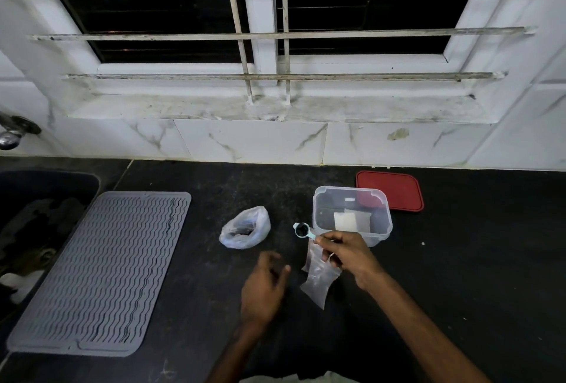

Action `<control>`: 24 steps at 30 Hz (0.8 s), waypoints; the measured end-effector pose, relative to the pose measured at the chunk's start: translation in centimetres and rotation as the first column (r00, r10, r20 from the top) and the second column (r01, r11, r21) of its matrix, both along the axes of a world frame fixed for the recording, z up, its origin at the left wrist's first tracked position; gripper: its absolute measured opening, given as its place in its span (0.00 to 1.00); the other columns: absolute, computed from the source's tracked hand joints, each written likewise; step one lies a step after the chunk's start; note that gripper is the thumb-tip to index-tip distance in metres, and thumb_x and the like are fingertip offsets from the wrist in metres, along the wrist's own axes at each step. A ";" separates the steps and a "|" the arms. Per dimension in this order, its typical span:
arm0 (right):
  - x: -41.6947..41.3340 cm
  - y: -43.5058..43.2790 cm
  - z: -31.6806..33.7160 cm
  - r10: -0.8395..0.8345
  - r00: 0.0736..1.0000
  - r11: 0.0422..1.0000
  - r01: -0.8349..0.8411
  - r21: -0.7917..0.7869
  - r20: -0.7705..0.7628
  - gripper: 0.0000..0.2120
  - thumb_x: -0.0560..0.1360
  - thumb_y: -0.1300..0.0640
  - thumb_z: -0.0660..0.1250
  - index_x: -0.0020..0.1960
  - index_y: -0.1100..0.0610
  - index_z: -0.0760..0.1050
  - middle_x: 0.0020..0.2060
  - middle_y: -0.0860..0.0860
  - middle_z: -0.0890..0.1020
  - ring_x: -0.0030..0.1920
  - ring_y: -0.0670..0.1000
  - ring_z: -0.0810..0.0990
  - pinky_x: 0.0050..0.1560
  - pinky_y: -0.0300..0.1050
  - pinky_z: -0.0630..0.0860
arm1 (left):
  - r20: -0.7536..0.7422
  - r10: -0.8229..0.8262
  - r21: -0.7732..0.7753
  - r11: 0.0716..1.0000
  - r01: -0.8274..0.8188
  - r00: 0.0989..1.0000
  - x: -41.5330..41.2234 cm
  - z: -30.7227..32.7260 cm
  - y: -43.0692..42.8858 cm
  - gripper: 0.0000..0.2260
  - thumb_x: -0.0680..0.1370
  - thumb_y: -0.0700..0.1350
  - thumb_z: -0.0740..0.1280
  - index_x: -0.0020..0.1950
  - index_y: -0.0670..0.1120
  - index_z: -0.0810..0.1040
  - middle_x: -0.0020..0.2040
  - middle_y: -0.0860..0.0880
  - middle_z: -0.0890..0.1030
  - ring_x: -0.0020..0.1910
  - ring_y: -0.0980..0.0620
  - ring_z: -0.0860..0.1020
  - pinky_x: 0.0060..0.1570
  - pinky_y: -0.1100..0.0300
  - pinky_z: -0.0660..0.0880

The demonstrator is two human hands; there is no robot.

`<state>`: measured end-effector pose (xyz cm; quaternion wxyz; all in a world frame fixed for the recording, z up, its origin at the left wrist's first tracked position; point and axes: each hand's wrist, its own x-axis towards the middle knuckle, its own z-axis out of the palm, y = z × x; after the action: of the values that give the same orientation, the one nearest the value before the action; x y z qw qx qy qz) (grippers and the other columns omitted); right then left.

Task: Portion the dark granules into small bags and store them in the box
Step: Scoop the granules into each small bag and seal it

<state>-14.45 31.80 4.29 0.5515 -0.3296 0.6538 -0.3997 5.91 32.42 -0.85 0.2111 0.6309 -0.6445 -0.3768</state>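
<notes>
Pale-blue scoop [308, 234], heaped with dark granules [301, 229], is pinched by the right hand [346, 255], which also grips a clear small bag [320, 280]; the left hand [265, 287] hovers loose, empty.

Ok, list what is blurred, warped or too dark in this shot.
Head view: the left hand is smeared by motion blur, while the right hand and its spoon are sharp; also in the head view, the window bars bow from wide-angle distortion, and the black counter swallows detail, so the clear small bag reads faintly.
</notes>
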 end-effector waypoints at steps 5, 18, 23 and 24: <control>-2.0 1.7 0.6 -0.031 0.999 0.999 0.031 -0.020 -0.008 0.06 0.76 0.58 0.70 0.47 0.61 0.83 0.30 0.56 0.80 0.26 0.45 0.73 0.28 0.35 0.71 | 0.128 -0.396 -0.026 0.915 0.403 0.909 -3.7 0.8 -0.6 0.24 0.78 0.56 0.65 0.72 0.66 0.61 0.56 0.58 0.79 0.54 0.58 0.78 0.53 0.58 0.75; -3.3 3.5 -1.1 -0.042 0.997 0.999 0.040 -0.038 -0.060 0.05 0.76 0.60 0.70 0.45 0.62 0.83 0.27 0.56 0.80 0.27 0.50 0.73 0.27 0.38 0.70 | 0.283 -0.432 0.045 0.898 0.438 0.856 -4.5 0.0 -1.8 0.10 0.77 0.56 0.64 0.57 0.56 0.76 0.54 0.55 0.82 0.54 0.52 0.80 0.52 0.57 0.75; -3.3 3.8 -1.4 -0.053 0.998 0.998 0.052 -0.033 -0.035 0.05 0.76 0.61 0.70 0.47 0.63 0.82 0.26 0.56 0.79 0.26 0.48 0.72 0.27 0.37 0.69 | 0.269 -0.491 0.127 0.871 0.475 0.829 -3.5 0.0 -1.3 0.25 0.73 0.69 0.62 0.67 0.62 0.68 0.57 0.55 0.83 0.57 0.52 0.80 0.55 0.55 0.76; -3.2 3.8 -1.4 -0.051 0.998 0.998 0.050 -0.031 -0.034 0.05 0.76 0.61 0.70 0.47 0.63 0.82 0.26 0.56 0.79 0.26 0.48 0.72 0.27 0.37 0.69 | 0.278 -0.500 0.137 0.866 0.482 0.820 -3.5 0.0 -1.2 0.25 0.73 0.67 0.64 0.67 0.62 0.69 0.57 0.54 0.83 0.56 0.51 0.80 0.55 0.56 0.76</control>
<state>-17.69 35.58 2.90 0.5248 -0.3284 0.6651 -0.4175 2.44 31.26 -0.88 -0.0138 0.5001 -0.7980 -0.3360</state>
